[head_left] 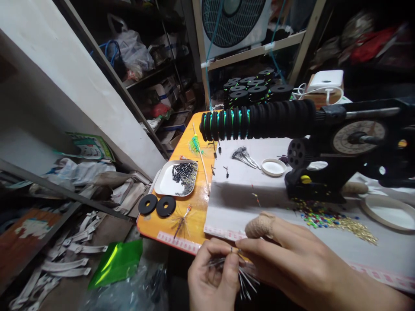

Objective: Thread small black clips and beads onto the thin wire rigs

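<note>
Near the table's front edge, my left hand (212, 276) is pinched on a bundle of thin pale strands (247, 283) that fan out below the fingers. My right hand (292, 248), with beige tape (259, 225) wrapped round a finger, meets the left fingertips. Its thumb and finger are closed at a small dark piece between the hands; what they hold is too small to name. A little beyond lies a small float-like piece (256, 198) on the white sheet (233, 211). A bunch of dark looped wires (244, 156) lies farther back.
A black machine (356, 134) carries a row of black foam discs (275, 119) above the table. A white tray (160, 183) of small black parts and two foam rings (166, 206) lie left. Coloured beads (319, 216) and a shallow dish (394, 211) are at right.
</note>
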A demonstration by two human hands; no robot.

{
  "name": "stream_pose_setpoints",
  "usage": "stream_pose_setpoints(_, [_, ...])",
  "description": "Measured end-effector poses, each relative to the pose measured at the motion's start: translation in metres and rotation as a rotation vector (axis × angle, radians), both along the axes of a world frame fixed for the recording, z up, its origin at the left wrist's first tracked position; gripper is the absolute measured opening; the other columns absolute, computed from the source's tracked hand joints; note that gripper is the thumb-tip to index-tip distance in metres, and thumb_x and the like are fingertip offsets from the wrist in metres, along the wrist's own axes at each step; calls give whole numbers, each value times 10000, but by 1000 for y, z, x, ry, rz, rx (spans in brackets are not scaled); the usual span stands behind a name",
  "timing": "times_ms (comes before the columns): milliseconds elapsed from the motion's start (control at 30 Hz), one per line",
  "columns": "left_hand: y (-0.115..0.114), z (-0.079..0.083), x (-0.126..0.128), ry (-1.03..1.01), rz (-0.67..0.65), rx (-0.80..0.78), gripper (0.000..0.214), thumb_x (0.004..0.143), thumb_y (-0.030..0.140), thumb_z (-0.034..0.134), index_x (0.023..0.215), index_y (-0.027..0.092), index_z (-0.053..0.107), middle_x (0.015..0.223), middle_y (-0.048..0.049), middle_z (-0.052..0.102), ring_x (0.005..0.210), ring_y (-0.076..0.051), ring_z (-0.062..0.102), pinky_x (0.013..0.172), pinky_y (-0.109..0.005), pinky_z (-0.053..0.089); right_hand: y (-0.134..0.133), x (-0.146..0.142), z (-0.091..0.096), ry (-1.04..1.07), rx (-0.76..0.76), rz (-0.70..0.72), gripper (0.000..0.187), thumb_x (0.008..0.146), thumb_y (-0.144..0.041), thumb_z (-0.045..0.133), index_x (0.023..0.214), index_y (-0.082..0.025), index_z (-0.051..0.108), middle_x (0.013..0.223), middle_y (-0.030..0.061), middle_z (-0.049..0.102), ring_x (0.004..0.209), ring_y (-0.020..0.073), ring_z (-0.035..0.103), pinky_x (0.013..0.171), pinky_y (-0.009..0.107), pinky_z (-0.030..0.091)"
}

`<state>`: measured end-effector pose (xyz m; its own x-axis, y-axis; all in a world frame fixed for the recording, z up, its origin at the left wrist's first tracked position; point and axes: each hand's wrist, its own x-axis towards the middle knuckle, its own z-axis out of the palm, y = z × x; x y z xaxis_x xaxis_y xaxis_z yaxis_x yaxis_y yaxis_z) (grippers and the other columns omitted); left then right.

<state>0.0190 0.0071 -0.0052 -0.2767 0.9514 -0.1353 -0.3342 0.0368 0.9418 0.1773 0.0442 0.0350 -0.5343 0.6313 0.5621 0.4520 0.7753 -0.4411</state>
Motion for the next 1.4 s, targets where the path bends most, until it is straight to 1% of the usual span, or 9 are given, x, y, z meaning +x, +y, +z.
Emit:
stream_pose_setpoints(100, [0, 2, 2, -27, 11, 1, 356, 662, 467, 892, 676, 168, 698, 613, 4, 631, 491, -68, 540, 460, -123, 424, 2, 1, 0, 86, -28, 5, 131, 945, -113, 582, 961, -139, 709, 815, 79, 649, 709, 155, 592, 617, 238, 502])
stream_pose_setpoints(333, [0, 2, 5, -57, 20, 58, 325, 673, 441, 896, 677, 179, 704, 648, 5, 643, 562, -75, 579, 532, -124, 460, 8, 2, 4, 234, -382, 60, 128, 943, -158, 635, 929, -209, 751, 758, 11, 646, 674, 104, 614, 591, 183, 480])
stream_pose_setpoints(500, [-2, -1, 10, 9, 55, 123, 289, 740, 441, 851, 701, 194, 706, 662, 16, 639, 577, -80, 593, 552, -129, 479, 0, -2, 2, 186, -362, 40, 149, 959, -112, 557, 916, -208, 663, 817, 16, 642, 732, 116, 619, 633, 189, 494])
stream_pose_setpoints(733, [5, -3, -24, 496, 374, 431, 95, 928, 202, 666, 839, 233, 675, 778, 35, 637, 668, -85, 620, 581, -124, 488, 2, -1, -1, 155, -188, -37, 191, 972, -36, 418, 960, -209, 499, 934, 40, 545, 839, 135, 577, 724, 223, 491])
stream_pose_setpoints(933, [34, 2, -79, 1300, -32, 485, 221, 906, 128, 647, 1103, 225, 671, 1021, -72, 734, 969, -254, 678, 846, -378, 543, 10, 2, 1, 247, -250, -29, 170, 1004, -90, 445, 932, -220, 527, 884, 5, 552, 793, 115, 563, 690, 214, 459])
stream_pose_setpoints(1033, [38, 8, -73, 1527, 84, 554, 439, 903, 120, 654, 1330, 195, 581, 1360, -178, 599, 1275, -363, 509, 1043, -559, 392, 10, 0, -1, 290, -321, -37, 171, 1024, -140, 445, 901, -224, 531, 869, -2, 564, 785, 115, 562, 689, 215, 457])
stream_pose_setpoints(1133, [32, 10, -48, 1360, 163, 690, 399, 879, 212, 732, 1267, 230, 645, 1349, -156, 582, 1251, -342, 504, 1045, -513, 385, 9, -3, -2, 336, -413, -17, 183, 1040, -179, 439, 894, -226, 539, 881, 0, 575, 809, 119, 571, 716, 216, 466])
stream_pose_setpoints(1233, [23, 7, -17, 859, 75, 742, 124, 894, 282, 728, 1016, 299, 744, 1080, -43, 683, 983, -216, 625, 838, -328, 505, 5, -6, 2, 376, -450, 25, 179, 1046, -211, 441, 907, -232, 551, 891, 0, 583, 826, 116, 588, 730, 202, 489])
stream_pose_setpoints(1400, [10, 5, 9, -52, -48, 584, 84, 913, 250, 709, 866, 313, 739, 757, 52, 747, 501, -59, 573, 456, -148, 429, 2, -6, 7, 205, -197, 96, 226, 1067, -225, 385, 913, -203, 549, 855, 13, 601, 786, 97, 605, 695, 151, 520])
